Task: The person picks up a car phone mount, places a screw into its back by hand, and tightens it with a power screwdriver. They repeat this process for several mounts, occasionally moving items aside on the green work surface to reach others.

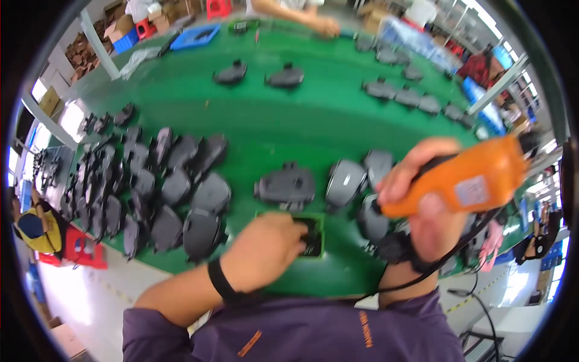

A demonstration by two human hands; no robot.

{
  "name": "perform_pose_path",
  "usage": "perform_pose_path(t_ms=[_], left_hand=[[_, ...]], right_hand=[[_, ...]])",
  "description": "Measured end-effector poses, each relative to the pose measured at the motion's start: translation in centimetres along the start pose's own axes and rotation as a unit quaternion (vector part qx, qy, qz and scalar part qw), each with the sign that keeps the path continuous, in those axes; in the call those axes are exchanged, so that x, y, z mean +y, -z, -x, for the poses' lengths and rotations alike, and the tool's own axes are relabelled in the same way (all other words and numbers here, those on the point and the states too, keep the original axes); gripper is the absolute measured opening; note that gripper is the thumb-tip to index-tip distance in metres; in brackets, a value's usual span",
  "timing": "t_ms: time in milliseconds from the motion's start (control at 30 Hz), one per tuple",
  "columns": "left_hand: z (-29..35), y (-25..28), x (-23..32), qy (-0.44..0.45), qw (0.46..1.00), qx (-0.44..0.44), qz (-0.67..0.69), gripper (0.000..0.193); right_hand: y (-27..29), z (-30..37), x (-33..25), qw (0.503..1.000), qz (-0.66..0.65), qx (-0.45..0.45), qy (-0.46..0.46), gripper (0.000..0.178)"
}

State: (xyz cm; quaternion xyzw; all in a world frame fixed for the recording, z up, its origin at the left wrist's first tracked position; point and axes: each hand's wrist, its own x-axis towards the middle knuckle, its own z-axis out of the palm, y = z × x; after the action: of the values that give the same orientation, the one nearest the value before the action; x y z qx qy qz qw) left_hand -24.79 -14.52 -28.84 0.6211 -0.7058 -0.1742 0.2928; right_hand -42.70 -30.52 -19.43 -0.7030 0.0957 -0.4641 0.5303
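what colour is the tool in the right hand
The tool is orange; the head view shows it best.

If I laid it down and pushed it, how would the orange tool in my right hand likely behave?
The orange tool should feel stiff: its casing looks hard. Its rounded body might rock or roll. The black cord beside it could tug, if attached; I can't tell.

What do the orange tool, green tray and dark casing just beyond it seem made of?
Orange tool: probably moulded plastic, smooth, evenly coloured, with rounded edges. Green tray: likely plastic, judging by its thin, uniform rim; blur leaves this open. Dark casing: apparently matt plastic, with dull highlights and moulded-looking tabs.
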Motion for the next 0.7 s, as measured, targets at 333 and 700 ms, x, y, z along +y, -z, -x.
perform_pose_path(t_ms=[333,700], left_hand=[[-0.3,-3.4,-1.6,-0.052,0.997,-0.004,-0.063,0.008],[-0.9,-1.7,-2.8,-0.021,0.990,0.072,0.119,0.016]], right_hand=[[-0.4,1.1,-1.3,0.999,-0.050,0.015,0.008,0.047],[-1.3,-0.1,1.1,0.995,-0.087,-0.043,-0.010,0.049]])
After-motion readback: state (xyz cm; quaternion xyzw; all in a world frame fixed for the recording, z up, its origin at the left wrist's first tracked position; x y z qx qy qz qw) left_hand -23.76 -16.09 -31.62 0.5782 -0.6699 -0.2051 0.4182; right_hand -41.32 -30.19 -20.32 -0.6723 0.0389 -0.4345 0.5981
